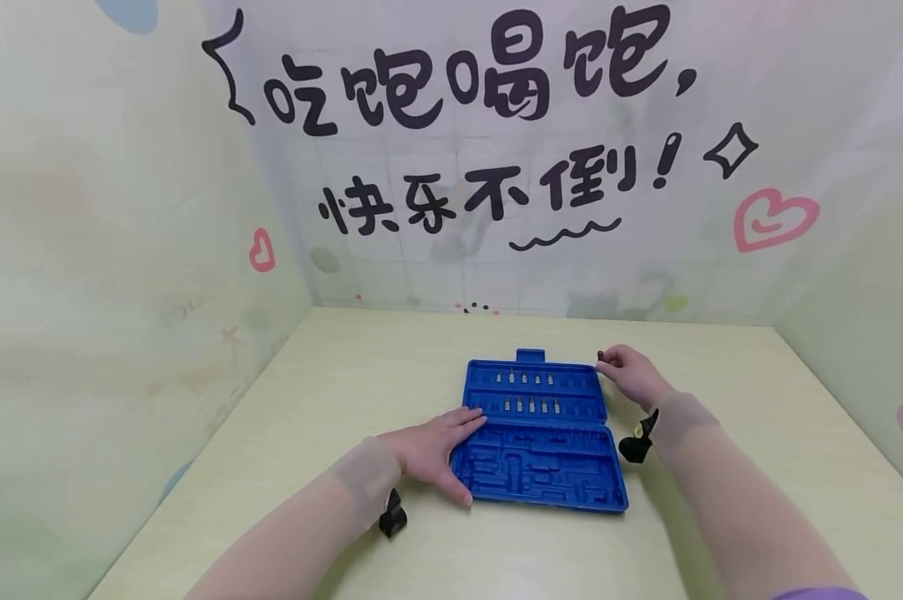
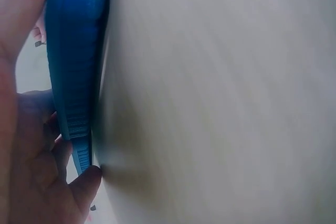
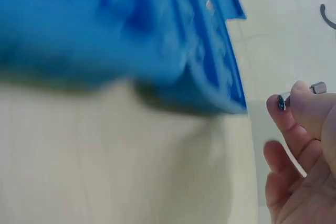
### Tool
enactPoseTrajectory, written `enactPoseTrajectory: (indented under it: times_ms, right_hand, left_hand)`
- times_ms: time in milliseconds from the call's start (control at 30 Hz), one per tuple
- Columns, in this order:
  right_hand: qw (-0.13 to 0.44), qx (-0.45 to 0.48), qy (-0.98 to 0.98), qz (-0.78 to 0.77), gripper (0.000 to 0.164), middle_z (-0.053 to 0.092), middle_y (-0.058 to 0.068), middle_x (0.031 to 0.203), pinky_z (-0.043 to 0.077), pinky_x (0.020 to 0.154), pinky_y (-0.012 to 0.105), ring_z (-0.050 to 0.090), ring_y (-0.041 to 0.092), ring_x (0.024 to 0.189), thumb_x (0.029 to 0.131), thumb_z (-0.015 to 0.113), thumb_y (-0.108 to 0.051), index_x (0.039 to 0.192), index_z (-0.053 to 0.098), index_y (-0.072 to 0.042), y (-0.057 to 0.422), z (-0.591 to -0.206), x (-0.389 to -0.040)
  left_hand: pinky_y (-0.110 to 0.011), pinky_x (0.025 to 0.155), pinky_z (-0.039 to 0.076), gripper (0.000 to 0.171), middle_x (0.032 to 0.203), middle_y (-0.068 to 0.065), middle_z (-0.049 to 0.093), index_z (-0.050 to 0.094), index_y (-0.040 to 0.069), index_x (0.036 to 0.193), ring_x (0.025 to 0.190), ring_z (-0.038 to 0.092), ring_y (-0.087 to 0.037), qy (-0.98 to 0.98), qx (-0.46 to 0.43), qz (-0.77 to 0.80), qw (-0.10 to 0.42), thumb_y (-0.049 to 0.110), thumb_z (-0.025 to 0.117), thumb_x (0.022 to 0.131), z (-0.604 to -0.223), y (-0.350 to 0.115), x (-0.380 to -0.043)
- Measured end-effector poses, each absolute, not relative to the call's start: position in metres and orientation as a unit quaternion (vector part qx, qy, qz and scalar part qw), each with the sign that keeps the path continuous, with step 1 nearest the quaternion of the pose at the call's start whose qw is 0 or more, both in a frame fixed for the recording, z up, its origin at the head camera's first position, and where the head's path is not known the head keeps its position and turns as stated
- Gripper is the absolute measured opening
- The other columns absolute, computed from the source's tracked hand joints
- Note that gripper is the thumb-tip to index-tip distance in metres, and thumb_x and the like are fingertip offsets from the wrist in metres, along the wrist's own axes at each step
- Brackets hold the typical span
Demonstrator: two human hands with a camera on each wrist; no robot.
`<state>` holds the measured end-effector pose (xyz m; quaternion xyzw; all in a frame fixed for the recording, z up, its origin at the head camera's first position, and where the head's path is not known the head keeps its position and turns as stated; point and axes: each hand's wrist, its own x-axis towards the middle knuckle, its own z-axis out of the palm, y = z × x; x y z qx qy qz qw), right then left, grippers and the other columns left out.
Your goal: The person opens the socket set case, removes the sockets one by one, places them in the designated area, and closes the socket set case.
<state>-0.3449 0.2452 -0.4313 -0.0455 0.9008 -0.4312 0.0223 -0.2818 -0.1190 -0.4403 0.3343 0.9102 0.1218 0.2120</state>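
A blue plastic bit case [image 1: 541,467] lies opened flat on the table, its two halves hinged across the middle. Two rows of small metal screwdriver bits [image 1: 531,406] stand in the far half; the near half shows bare molded recesses. My left hand [image 1: 432,446] rests along the case's left side, fingers straight over the edge and thumb by the near corner. Beyond the far right corner, my right hand [image 1: 633,377] pinches a screwdriver bit [image 3: 318,87] between thumb and index finger. Its hexagonal end sticks out past the thumb in the right wrist view.
The pale wooden table [image 1: 331,367] extends around the case on every side. A printed cloth wall [image 1: 451,275] with black lettering rises at the table's far edge, with similar walls left and right. A latch tab [image 1: 530,356] juts from the case's far edge.
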Motion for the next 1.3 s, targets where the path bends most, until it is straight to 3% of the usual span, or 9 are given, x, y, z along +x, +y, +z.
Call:
enactPoseTrajectory:
  times_ms: [533, 1300]
  right_hand:
    - [0.033, -0.025, 0.911, -0.411, 0.037, 0.062, 0.021, 0.115, 0.042, 0.087, 0.044, 0.052, 0.032, 0.100, 0.095, 0.063, -0.029, 0.115, 0.065, 0.002, 0.292, -0.456, -0.341]
    - [0.021, -0.053, 0.939, -0.340, 0.020, 0.067, 0.014, 0.100, 0.044, 0.086, 0.051, 0.057, 0.032, 0.094, 0.092, 0.065, -0.017, 0.103, 0.071, -0.001, 0.296, -0.467, -0.346]
  left_hand:
    - [-0.046, 0.115, 0.019, 0.119, 0.161, 0.009, 0.002, 0.011, 0.025, 0.156, 0.147, 0.001, -0.017, 0.910, 0.334, 0.123, 0.210, 0.068, 0.075, 0.065, -0.443, -0.119, -0.282]
    - [-0.046, 0.115, 0.019, 0.119, 0.161, 0.009, 0.002, 0.011, 0.026, 0.156, 0.147, 0.001, -0.017, 0.912, 0.328, 0.124, 0.212, 0.069, 0.074, 0.066, -0.441, -0.117, -0.279]
